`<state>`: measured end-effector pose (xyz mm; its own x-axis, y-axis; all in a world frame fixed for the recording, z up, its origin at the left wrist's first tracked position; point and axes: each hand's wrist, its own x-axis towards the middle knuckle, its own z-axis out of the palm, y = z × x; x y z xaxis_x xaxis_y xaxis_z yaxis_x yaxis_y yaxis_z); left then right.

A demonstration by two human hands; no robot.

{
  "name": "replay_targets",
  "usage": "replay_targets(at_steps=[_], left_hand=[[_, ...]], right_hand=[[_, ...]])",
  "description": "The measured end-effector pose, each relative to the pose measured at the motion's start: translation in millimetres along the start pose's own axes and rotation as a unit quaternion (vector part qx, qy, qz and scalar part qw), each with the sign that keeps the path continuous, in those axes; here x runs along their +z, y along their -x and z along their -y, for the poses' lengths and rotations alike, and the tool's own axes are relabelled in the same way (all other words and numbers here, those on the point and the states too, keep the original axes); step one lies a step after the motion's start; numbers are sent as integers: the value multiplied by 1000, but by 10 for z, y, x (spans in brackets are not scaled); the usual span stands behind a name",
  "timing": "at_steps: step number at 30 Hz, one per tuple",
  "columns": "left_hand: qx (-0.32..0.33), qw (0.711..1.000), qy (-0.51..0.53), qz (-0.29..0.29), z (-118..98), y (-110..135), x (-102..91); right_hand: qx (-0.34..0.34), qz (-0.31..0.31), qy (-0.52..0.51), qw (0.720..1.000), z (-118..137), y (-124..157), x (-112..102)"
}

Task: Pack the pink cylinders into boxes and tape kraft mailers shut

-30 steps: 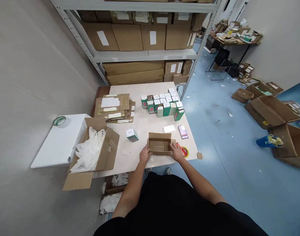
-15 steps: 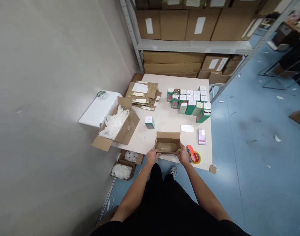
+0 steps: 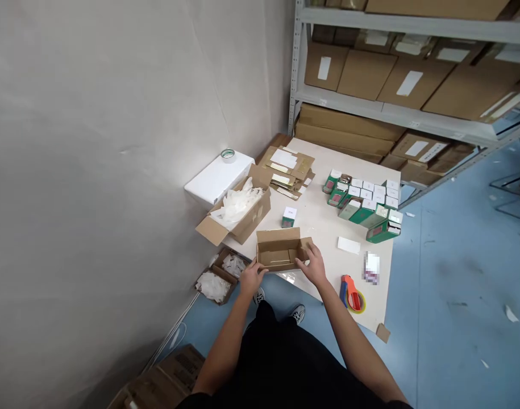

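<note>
An open, empty cardboard box [image 3: 278, 236] is at the near edge of the table, with its back flap standing up. My left hand [image 3: 252, 277] grips the box's near left corner, fingers closed on the rim. At the right end, my right hand [image 3: 313, 265] has its thumb at the near wall and its fingers around the right flap. Just behind the box stands a small green-and-white carton [image 3: 289, 216]. To the right of my right hand lies an orange-and-blue tape dispenser [image 3: 351, 292] with yellow tape.
A carton of white packing material [image 3: 238, 204] sits at the left, beside a white surface [image 3: 219, 175] with a tape roll [image 3: 228, 155]. Flattened cardboard [image 3: 287, 169] and several green-and-white cartons [image 3: 364, 209] occupy the table's back. Shelving [image 3: 413, 116] stands behind.
The view has turned left. My hands have shifted the box leftward, nearer the packing carton and small green carton. My right hand has moved from the near right corner up around the right flap.
</note>
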<state>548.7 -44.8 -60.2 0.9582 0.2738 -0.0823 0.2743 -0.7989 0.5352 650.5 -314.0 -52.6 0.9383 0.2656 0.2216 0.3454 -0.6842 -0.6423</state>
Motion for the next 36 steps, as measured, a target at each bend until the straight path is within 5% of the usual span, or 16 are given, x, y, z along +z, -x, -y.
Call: replay_targets(at_steps=[7,13,23,31,36], left_hand=[[-42,998,-16,-36,464,7,-417],[-59,997,-16,-45,794,-40,-637],[-36,999,31,-19,973,-66,-787],[-37,999,32,-8,1060,-20,-700],[-36,999,38,-5,1094,-1,-699]], right_hand=[[-78,34,-19,996,892,-935,442],[-134,106,-14,985,1534,-1781,1035],[-116,220,100,963,1967,-3065,2040],[-139,255,166,942,2173,-3384,2314],[-96,209,166,959,2163,-3290,2227]])
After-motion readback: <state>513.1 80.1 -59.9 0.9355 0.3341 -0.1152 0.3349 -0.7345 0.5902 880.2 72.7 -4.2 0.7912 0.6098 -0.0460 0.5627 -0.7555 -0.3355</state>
